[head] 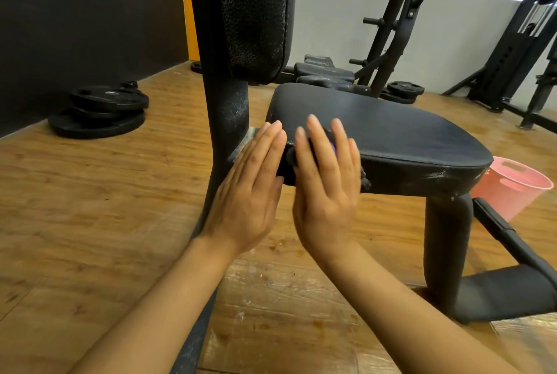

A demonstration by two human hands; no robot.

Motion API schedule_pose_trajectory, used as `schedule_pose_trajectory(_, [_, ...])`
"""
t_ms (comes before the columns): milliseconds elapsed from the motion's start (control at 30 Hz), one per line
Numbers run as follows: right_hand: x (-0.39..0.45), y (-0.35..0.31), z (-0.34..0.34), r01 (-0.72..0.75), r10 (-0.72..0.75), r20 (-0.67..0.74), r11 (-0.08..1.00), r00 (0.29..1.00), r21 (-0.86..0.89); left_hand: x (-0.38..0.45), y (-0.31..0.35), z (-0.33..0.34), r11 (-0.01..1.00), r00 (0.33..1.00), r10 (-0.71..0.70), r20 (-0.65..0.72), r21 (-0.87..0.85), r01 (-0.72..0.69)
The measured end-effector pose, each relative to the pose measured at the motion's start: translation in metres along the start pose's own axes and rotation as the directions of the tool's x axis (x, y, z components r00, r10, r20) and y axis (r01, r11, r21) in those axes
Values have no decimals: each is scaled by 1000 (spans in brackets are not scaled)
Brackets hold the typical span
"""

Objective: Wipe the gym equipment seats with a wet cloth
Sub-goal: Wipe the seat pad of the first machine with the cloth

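A black padded seat (391, 129) of a gym machine fills the middle, with its cracked black backrest (256, 15) standing upright behind. My right hand (327, 184) lies flat with straight fingers on the seat's near left edge, pressing a dark cloth (313, 147) with a purple spot under it. Most of the cloth is hidden by that hand. My left hand (250, 190) is flat beside it, fingers straight, touching the seat's left side near the upright post (226, 120).
A pink bucket (512, 187) stands on the wooden floor right of the seat. Stacked weight plates (102, 111) lie at the left by the dark wall. More racks and plates stand behind. The seat's black leg (446, 250) and base bar are at lower right.
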State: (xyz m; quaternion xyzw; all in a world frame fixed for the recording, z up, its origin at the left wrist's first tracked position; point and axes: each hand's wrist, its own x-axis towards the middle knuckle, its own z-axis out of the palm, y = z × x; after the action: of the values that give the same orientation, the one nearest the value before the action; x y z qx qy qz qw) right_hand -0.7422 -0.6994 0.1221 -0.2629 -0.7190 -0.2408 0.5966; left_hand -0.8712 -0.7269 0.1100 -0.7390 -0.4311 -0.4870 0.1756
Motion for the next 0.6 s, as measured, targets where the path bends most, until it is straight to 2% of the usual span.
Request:
schedule_pose_trajectory(67, [13, -10, 4, 16, -17, 5, 1000, 1000, 16, 1, 0, 2, 997, 999, -51, -8, -51, 51])
schedule_pose_trajectory(233, [5, 37, -26, 262, -259, 153, 965, 954, -2, -3, 7, 11, 997, 994, -71, -81, -37, 68])
schedule_pose_trajectory(400, [-26, 86, -52, 232, -213, 156, 965, 965, -119, 2, 7, 14, 999, 994, -41, -106, -5, 40])
schedule_pose_trajectory(500, [-19, 59, -34, 169, -155, 124, 979, 980, -112, -1, 3, 11, 999, 995, -37, -95, -34, 34])
schedule_pose_trajectory(600, [0, 22, -13, 216, -208, 121, 975, 971, -54, -1, 1, 11, 996, 995, -40, -95, -81, 33])
